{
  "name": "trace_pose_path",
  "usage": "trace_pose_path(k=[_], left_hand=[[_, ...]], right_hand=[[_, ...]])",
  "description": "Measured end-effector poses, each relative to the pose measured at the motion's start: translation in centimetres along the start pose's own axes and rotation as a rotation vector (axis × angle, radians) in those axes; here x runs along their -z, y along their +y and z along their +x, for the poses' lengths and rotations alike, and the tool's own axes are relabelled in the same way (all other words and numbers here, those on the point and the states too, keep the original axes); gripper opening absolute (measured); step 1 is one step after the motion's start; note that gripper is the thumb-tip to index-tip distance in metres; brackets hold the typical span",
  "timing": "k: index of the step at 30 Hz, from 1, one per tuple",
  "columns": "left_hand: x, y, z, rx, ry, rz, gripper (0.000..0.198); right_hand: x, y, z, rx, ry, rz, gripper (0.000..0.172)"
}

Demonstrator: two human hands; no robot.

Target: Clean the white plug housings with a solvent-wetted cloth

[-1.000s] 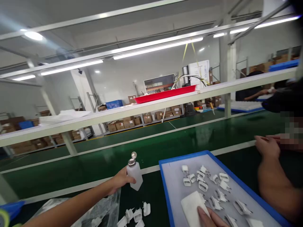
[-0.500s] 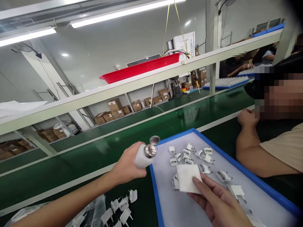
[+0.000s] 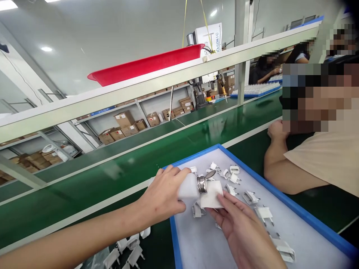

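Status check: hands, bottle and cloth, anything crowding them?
Left hand grips white bottle, tipped onto white cloth in right hand. Loose plug parts crowd blue tray.

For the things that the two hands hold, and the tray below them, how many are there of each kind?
White bottle, in the left hand: 1
White pad, in the right hand: 1
Blue tray: 1
Total: 3

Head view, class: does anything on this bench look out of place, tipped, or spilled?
The white bottle in the left hand is tipped sideways, its metal cap against the white pad held by the right hand. Several plug parts lie outside the blue tray. No spill shows.
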State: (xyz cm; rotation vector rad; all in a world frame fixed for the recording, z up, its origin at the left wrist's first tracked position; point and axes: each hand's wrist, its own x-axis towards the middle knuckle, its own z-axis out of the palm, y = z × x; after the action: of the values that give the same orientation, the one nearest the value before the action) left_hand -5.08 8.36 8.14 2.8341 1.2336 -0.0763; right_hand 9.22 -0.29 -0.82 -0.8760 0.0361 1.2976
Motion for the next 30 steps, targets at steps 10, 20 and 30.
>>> trace_pose_path(k=[10, 20, 30], left_hand=[[-0.2, 0.2, 0.2, -0.067, -0.028, 0.215, 0.062], [-0.3, 0.0, 0.5, -0.118, -0.008, 0.341, 0.063], [-0.1, 0.3, 0.5, -0.138, 0.001, 0.394, 0.065]], right_hand=[[-1.2, -0.2, -0.3, -0.113, 0.051, 0.074, 0.021], [-1.3, -0.7, -0.1, -0.142, -0.006, 0.057, 0.028], [-1.1, -0.5, -0.1, -0.108, -0.088, 0.004, 0.029]])
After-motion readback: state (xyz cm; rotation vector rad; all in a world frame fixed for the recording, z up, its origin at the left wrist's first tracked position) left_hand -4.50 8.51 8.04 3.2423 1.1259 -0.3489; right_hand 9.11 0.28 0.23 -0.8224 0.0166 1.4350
